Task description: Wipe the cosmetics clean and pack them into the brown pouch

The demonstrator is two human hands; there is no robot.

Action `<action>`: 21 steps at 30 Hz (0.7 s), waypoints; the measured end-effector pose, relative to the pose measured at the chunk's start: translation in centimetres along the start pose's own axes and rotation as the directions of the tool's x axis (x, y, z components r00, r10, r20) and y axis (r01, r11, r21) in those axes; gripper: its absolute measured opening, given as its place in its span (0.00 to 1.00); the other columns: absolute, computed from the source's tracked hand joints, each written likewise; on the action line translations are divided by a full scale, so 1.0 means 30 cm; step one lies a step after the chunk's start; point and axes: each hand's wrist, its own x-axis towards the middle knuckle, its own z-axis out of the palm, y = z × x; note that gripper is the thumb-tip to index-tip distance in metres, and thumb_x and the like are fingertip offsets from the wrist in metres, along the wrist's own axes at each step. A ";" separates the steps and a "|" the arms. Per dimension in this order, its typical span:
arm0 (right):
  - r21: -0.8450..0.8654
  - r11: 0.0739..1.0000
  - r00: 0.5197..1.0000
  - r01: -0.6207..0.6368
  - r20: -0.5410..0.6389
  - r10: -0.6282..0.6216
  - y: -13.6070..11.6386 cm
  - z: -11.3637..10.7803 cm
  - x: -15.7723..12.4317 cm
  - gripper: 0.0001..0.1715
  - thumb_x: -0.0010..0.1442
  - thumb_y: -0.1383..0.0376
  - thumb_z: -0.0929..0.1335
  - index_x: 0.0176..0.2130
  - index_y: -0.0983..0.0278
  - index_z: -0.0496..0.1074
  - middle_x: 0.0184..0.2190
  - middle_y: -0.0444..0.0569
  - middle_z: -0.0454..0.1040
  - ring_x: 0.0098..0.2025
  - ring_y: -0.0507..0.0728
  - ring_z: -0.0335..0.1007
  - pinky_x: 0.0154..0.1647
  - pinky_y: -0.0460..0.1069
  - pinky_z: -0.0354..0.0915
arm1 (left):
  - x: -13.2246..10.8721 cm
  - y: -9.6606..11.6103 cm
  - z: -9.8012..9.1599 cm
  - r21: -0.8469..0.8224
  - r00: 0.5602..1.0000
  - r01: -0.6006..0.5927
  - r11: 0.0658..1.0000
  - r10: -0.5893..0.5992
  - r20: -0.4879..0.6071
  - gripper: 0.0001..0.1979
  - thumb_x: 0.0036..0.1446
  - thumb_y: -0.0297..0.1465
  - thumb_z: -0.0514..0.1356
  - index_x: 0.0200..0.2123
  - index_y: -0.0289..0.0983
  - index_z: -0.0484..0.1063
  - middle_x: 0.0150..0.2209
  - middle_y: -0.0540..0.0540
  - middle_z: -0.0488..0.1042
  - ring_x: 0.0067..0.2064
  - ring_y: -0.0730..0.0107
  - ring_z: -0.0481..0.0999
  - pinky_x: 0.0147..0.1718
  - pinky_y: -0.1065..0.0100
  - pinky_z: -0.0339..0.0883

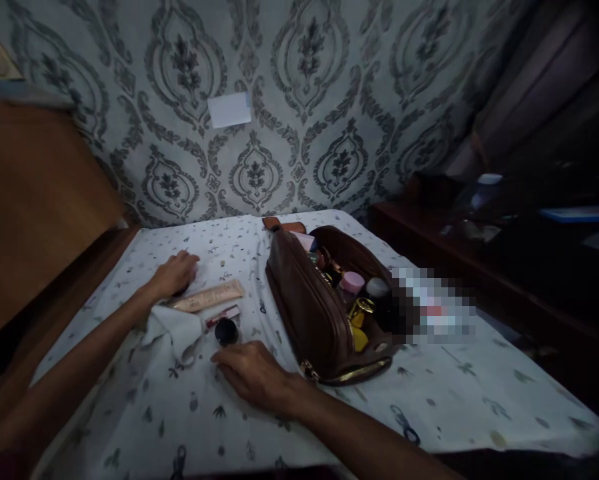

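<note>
Brown pouch [314,313] open beside two resting hands

On the printed sheet [454,393] the right hand [252,375] lies flat, palm down; its grip is open and empty. A small black jar [226,331] stands just beside its fingertips. The left hand [176,273] is curved over something dark; I cannot tell if its grip is closed. Between the hands lie a beige tube [209,297] and a white cloth [174,330].

Two hands show, one left hand [175,273] and one right hand [252,373]. On the single printed sheet [459,393] lie four loose things: one beige tube [209,297], one slim pink stick [223,315], one round black pot [226,331] and one white cloth [174,330]. One brown pouch [309,313] lies open; inside, one pink lid [352,282], one gold cap [362,310] and one yellow piece [359,340] can be counted, the rest too dark to number. One white note [229,110] is on the wall.
</note>
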 end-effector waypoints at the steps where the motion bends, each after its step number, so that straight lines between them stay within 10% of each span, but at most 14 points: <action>1: 0.027 1.000 1.000 0.003 -0.023 -0.002 0.005 0.007 -0.001 0.17 0.62 0.72 0.65 0.49 0.64 0.76 0.43 0.52 0.83 0.43 0.58 0.80 0.43 0.48 0.68 | -0.012 0.006 0.007 -0.156 0.998 -0.049 0.987 0.044 -0.035 0.19 0.60 0.40 0.54 0.53 0.44 0.70 0.53 0.42 0.68 0.50 0.54 0.71 0.51 0.52 0.67; 9: 0.596 0.794 0.947 -0.120 -0.171 0.272 0.026 0.002 0.028 0.17 0.61 0.65 0.66 0.50 0.62 0.75 0.26 0.42 0.74 0.26 0.53 0.71 0.29 0.47 0.65 | -0.027 0.074 -0.029 -0.612 0.984 -0.082 0.787 -0.033 -0.175 0.27 0.64 0.48 0.48 0.59 0.38 0.61 0.50 0.41 0.70 0.44 0.64 0.75 0.45 0.60 0.72; 15: 0.909 0.411 0.860 -0.066 -0.158 0.486 0.023 -0.029 0.052 0.41 0.54 0.52 0.74 0.62 0.58 0.63 0.50 0.52 0.73 0.42 0.58 0.77 0.28 0.46 0.69 | -0.231 0.329 -0.029 -0.980 0.999 0.034 0.195 -0.016 0.032 0.28 0.61 0.53 0.56 0.54 0.40 0.64 0.48 0.42 0.74 0.38 0.63 0.78 0.35 0.63 0.75; 21: 0.930 0.365 0.792 0.048 -0.258 0.553 0.034 -0.032 0.059 0.39 0.46 0.54 0.79 0.54 0.60 0.69 0.55 0.52 0.74 0.56 0.61 0.71 0.56 0.54 0.69 | -0.391 0.477 0.077 -0.956 0.996 0.087 0.280 -0.046 0.077 0.24 0.64 0.52 0.50 0.50 0.38 0.63 0.44 0.39 0.76 0.35 0.61 0.78 0.29 0.60 0.75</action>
